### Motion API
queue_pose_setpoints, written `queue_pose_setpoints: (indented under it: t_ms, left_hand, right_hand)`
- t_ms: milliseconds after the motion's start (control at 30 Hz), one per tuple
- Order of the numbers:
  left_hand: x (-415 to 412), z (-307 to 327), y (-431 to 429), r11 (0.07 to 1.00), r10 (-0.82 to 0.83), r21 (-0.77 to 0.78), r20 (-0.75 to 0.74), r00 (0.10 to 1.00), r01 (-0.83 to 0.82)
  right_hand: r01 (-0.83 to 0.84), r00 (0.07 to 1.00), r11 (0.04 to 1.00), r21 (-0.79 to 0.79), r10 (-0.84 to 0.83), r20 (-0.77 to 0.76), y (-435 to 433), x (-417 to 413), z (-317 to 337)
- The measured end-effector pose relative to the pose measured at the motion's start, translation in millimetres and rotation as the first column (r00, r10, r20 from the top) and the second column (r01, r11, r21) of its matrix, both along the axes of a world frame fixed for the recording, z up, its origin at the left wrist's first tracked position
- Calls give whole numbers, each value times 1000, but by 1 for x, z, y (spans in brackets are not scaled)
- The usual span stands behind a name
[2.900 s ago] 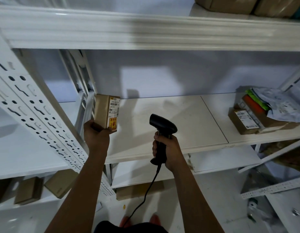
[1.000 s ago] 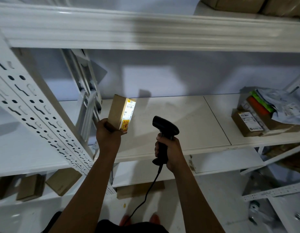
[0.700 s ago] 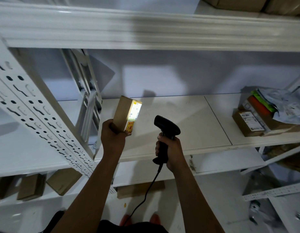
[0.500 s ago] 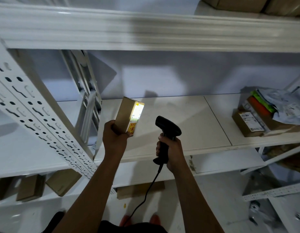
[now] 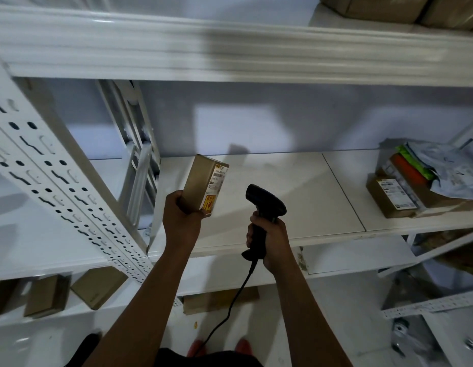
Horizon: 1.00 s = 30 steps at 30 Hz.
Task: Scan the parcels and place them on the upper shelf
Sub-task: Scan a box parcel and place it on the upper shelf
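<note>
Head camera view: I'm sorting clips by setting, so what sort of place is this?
Probably a parcel storeroom or warehouse: white slotted metal shelving, labelled cardboard parcels stacked on a shelf, and a corded barcode scanner gripped in the right hand beside a labelled box that the left hand holds.

Left hand [image 5: 181, 221], right hand [image 5: 273, 234]: clenched, raised.
</note>
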<state>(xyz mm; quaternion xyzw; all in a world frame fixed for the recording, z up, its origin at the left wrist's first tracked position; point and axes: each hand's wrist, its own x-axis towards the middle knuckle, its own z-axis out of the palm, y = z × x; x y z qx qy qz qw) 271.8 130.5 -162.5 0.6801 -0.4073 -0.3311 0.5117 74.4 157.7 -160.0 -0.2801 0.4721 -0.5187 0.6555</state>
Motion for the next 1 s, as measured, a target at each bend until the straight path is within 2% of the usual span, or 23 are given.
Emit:
queue_pose_setpoints:
  t_ms: [700,767,933,1000]
  left_hand:
    - [12,-12,-2,999,42,36,-55,998,-40]
    - [14,-14,-2,997,50,58,-94,994,-45]
    - [20,-15,4,994,104,55,-319,942,-91]
    - [27,-22,5,994,111,56,-362,925,-97]
  right_hand:
    - [-15,998,998,65,19,-58,-7,0,-19]
    - [-22,998,994,105,28,-57,-10,2,-29]
    - [-97,995,971,219,94,21,-32,21,-55]
    - [-115,991,966,230,128,-39,-40,32,-64]
